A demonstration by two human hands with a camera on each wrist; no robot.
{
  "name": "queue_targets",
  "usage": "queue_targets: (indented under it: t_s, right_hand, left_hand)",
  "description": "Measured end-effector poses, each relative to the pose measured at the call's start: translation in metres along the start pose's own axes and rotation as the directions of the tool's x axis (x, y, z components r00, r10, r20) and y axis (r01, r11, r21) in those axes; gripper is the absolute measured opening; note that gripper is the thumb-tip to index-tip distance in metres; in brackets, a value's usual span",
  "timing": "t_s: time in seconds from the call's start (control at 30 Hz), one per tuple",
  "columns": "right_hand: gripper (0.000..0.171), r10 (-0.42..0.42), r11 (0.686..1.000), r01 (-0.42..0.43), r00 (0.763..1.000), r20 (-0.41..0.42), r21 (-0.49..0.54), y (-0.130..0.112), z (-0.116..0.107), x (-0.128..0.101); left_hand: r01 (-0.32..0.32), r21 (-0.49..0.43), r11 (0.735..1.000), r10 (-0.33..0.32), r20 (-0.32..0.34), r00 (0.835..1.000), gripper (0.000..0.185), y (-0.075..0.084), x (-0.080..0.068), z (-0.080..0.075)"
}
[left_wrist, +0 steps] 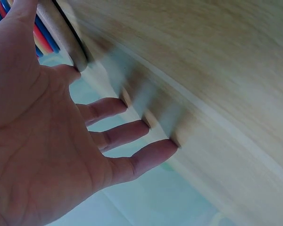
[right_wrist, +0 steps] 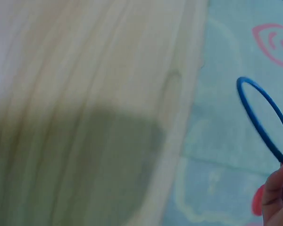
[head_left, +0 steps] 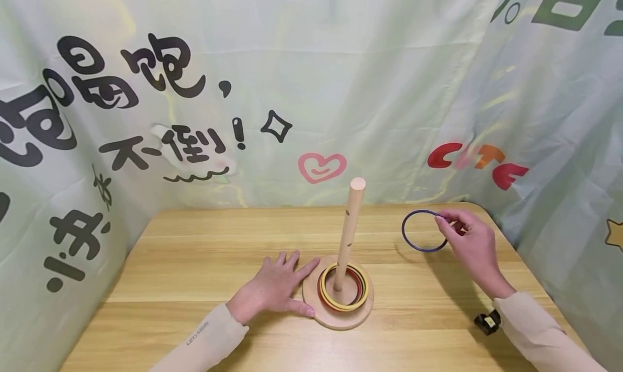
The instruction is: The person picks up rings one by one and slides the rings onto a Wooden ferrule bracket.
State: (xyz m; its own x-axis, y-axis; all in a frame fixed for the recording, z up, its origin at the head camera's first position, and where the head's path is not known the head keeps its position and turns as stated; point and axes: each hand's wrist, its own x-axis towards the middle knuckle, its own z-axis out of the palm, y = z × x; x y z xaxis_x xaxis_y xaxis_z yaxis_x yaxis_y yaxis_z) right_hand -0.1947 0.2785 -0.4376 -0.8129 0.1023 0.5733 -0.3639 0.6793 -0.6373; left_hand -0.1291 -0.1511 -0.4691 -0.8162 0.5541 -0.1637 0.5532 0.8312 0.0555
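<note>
Between finger and thumb my right hand pinches a thin blue ring, held above the table's right side. In the right wrist view the blue ring stands out from the fingertips. A round wooden base with an upright wooden peg stands at the table's middle. Several rings in yellow, red and dark colours lie stacked around the peg's foot. My left hand has its fingers spread, the thumb and index finger at the base's left edge. In the left wrist view, the other fingertips touch the wooden tabletop.
The wooden table has a back edge against a printed curtain, which also hangs at both sides. A small black device sits at the right wrist, by the sleeve.
</note>
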Motion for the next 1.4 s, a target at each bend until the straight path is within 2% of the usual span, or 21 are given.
queue_targets:
  t_s: [0.23,0.47,0.8,0.9,0.97,1.1,1.27,1.4]
  right_hand:
    - [0.011,0.037,0.994,-0.036,0.999,-0.007,0.104,-0.041,-0.008,-0.007]
    - [0.015,0.065,0.968,-0.064,0.998,0.0,0.243,-0.099,-0.021,-0.006]
    - [0.018,-0.004,0.922,0.012,1.0,-0.021,0.387,-0.16,-0.037,0.004]
    - [0.018,0.009,0.901,0.0,1.0,-0.019,0.434,-0.181,-0.038,0.008]
    - [0.018,0.004,0.873,0.003,1.0,-0.013,0.488,-0.192,-0.038,0.01]
    - [0.018,-0.041,0.828,0.024,0.999,0.017,0.56,-0.204,-0.033,0.016]
    - [0.016,-0.112,0.849,0.056,0.991,0.076,0.526,-0.212,-0.025,0.018]
    - [0.012,-0.137,0.858,0.051,0.982,0.132,0.511,-0.215,-0.016,0.015]
  left_hand:
    - [0.011,-0.003,1.0,-0.011,0.005,1.0,0.116,-0.001,0.0,0.001]
    - [0.012,-0.005,1.0,-0.012,-0.009,1.0,0.116,-0.002,-0.001,0.001]
    - [-0.008,-0.032,0.999,0.007,-0.026,1.0,0.115,0.0,-0.002,-0.002]
    - [-0.012,-0.029,1.0,0.011,-0.031,0.999,0.114,0.0,-0.002,-0.001]
    - [-0.013,-0.026,1.0,0.012,-0.031,0.999,0.114,0.0,-0.002,-0.001]
    - [-0.013,-0.015,1.0,0.013,-0.039,0.999,0.114,-0.001,-0.002,-0.001]
    - [-0.009,-0.017,1.0,0.009,-0.036,0.999,0.114,0.0,-0.003,-0.002]
    - [-0.013,-0.025,1.0,0.012,-0.037,0.999,0.113,0.0,-0.003,-0.003]
